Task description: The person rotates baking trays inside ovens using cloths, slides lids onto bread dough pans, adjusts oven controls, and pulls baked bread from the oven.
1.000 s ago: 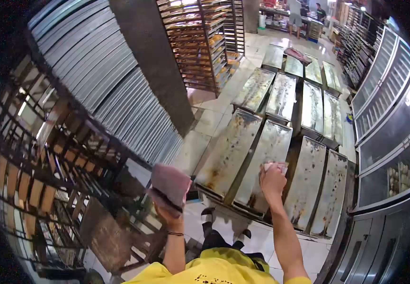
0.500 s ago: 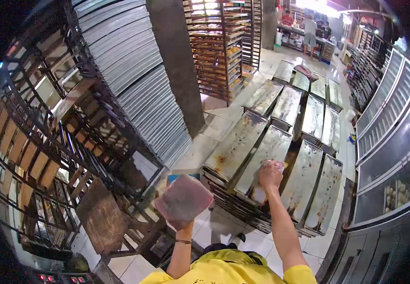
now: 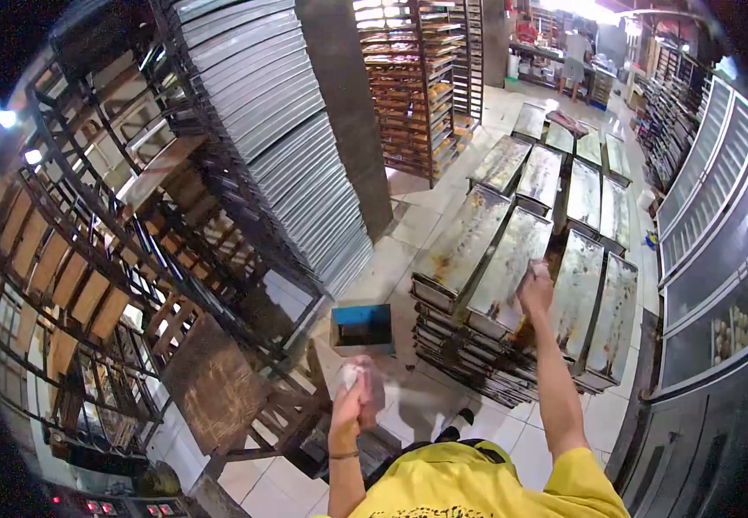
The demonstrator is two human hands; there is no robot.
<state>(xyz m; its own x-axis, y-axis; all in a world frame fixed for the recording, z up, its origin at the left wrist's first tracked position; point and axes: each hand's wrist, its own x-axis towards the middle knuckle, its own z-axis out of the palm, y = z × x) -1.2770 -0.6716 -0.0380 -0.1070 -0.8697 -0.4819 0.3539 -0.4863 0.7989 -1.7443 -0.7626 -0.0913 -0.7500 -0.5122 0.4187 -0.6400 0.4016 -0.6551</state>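
Note:
My left hand holds a pinkish cloth or pad, blurred by motion, in front of my body at lower centre. My right arm is stretched forward, and my right hand is closed on a small whitish-pink cloth over a stained metal tray. Whether the cloth touches the tray is hard to tell. More stained trays lie side by side on stacks around it, in rows reaching away from me. Another pinkish cloth rests on the far trays.
A blue-and-black box stands on the floor left of the stacks, near a wooden chair. Piled metal sheets and racks line the left. A glass-door cabinet is on the right. People stand at a far counter.
My left hand has turned, so the pinkish cloth shows narrower and smaller. My right hand has moved up and right in view. The view has swung left, revealing more of the blue-and-black box.

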